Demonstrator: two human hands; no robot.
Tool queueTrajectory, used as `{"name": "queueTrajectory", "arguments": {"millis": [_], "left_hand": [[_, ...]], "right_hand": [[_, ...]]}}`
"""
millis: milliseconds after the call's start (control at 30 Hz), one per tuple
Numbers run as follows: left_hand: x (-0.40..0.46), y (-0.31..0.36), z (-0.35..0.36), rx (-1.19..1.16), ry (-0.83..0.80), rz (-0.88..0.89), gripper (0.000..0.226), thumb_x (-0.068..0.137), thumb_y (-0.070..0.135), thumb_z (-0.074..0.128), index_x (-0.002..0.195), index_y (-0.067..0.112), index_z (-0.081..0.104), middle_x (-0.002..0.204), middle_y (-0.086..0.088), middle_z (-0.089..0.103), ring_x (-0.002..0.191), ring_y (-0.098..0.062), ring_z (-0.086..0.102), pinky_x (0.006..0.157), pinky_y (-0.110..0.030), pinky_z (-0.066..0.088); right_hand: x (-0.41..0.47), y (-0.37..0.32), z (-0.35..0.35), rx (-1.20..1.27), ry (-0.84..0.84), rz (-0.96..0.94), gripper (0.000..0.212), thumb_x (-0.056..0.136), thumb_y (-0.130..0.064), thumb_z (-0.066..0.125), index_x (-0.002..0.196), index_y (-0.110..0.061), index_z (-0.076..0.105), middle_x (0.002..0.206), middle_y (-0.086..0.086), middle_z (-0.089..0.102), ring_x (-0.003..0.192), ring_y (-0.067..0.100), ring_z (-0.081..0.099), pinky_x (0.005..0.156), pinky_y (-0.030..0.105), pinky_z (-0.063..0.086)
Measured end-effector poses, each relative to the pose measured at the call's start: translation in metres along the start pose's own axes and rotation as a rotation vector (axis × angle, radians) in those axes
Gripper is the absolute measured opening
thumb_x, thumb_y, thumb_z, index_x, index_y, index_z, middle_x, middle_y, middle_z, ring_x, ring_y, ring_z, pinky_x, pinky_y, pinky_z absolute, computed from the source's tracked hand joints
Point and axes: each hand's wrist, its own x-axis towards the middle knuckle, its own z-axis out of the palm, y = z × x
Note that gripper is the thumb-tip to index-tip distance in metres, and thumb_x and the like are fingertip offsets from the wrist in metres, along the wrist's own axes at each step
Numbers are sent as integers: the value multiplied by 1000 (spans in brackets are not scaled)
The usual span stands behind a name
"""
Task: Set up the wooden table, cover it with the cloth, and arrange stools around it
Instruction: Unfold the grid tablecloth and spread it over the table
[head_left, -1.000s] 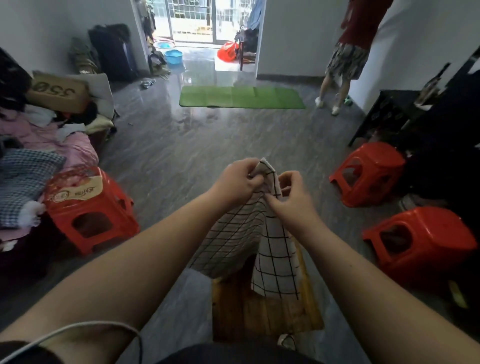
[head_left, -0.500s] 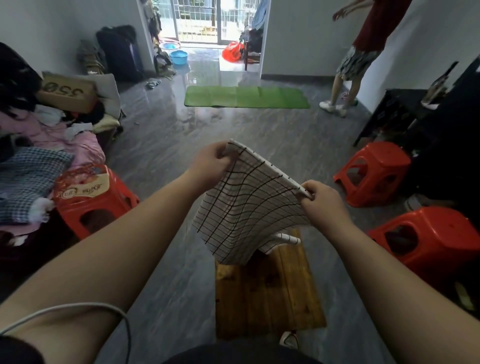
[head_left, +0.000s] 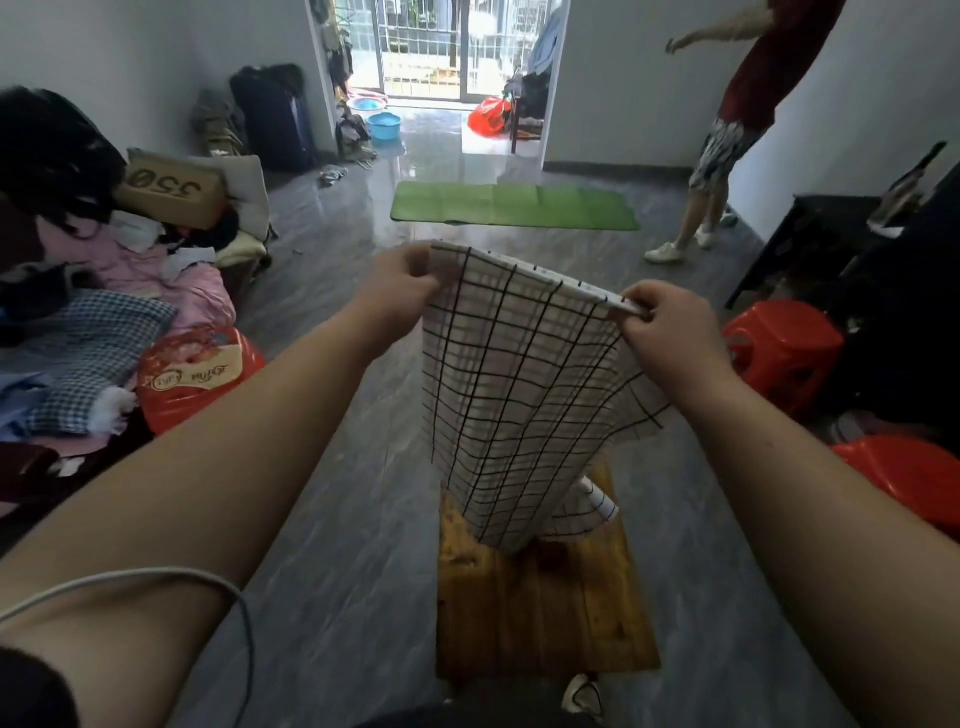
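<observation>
— Nearest the camera?
— Two bare forearms reaching forward, with a white cable (head_left: 156, 577) looping over the left one. Below them, a wooden table (head_left: 540, 618) low on the grey floor (head_left: 337, 519), its top bare along the near half.

— And on the table?
— Lower fold of a white cloth (head_left: 509, 415) with a black grid, sagging down onto the far part of the tabletop. Rest of it hanging in the air above.

— Held how?
— By the top edge. Left hand (head_left: 400, 291) pinching the left corner, thumb and fingers curled round the hem. Right hand (head_left: 665, 332) gripping the right corner the same way, fingers closed on the fabric. Edge stretched between them, sloping down to the right.

— Stools?
— Red stool (head_left: 784, 348) to the right, well apart from the table. Another red stool (head_left: 909, 478) nearer, at the right edge, partly cut off. Third red stool (head_left: 192, 374) on the left, beside a heap of clothes (head_left: 104, 322), with a printed bag on top.

— Farther back?
— Cardboard box (head_left: 171, 187) on the pile, green mat (head_left: 514, 205) across the floor, a person (head_left: 727, 130) standing at the right wall, blue basin (head_left: 384, 124) by the open doorway.
</observation>
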Motion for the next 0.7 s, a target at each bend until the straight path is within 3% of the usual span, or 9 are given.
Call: {"name": "queueTrajectory", "arguments": {"millis": [133, 267, 400, 500, 700], "left_hand": [[6, 27, -18, -39, 24, 60, 7, 94, 25, 68, 93, 26, 75, 94, 1, 77, 88, -19, 73, 84, -45, 58], [-5, 43, -43, -15, 88, 109, 9, 95, 30, 65, 91, 29, 74, 93, 2, 76, 89, -21, 72, 81, -45, 59], [-29, 36, -79, 2, 174, 81, 9, 97, 28, 63, 97, 26, 71, 98, 0, 74, 94, -22, 71, 84, -43, 59], [-57, 23, -116, 27, 258, 41, 9, 96, 30, 65, 97, 25, 72, 96, 0, 74, 91, -21, 71, 84, -45, 60], [-131, -2, -170, 172, 483, 12, 9, 98, 14, 62, 95, 18, 70, 83, 4, 68, 72, 4, 62, 70, -21, 52]], "right_hand": [[24, -21, -17, 39, 88, -57, 14, 88, -25, 62, 98, -22, 72, 91, 2, 73, 90, 26, 66, 74, 38, 50], [34, -45, -12, 43, 84, -108, 16, 92, -23, 61, 101, -17, 72, 95, 7, 71, 92, 29, 62, 68, 32, 36], [38, -77, 15, 129, 25, -167, 18, 93, -24, 63, 107, -17, 73, 101, 7, 72, 90, 22, 61, 70, 27, 33], [33, -107, 42, 142, -43, -211, 24, 93, -28, 64, 115, -21, 72, 110, 6, 73, 100, 27, 64, 73, 26, 34], [11, -168, 103, 230, -218, -412, 22, 92, -28, 65, 108, -17, 76, 100, 7, 71, 93, 30, 64, 78, 35, 48]]}}
